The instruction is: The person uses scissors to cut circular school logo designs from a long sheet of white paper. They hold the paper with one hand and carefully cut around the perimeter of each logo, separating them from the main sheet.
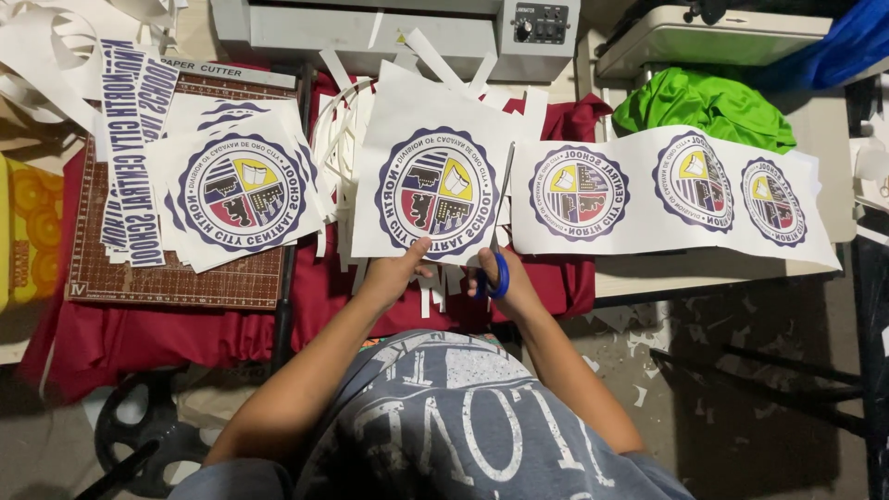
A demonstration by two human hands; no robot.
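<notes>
In the middle of the frame, the left hand [394, 270] pinches the round-logo sheet [433, 181] while the right hand [500, 278] squeezes blue scissors [500, 274]. A wobbly sheet could make the scissors cut into the logo.

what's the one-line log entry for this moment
left hand: holds printed sheet | right hand: grips blue scissors at its lower edge

red cloth [139, 333] over worktable, grey floor [741, 417] littered with paper scraps
</notes>
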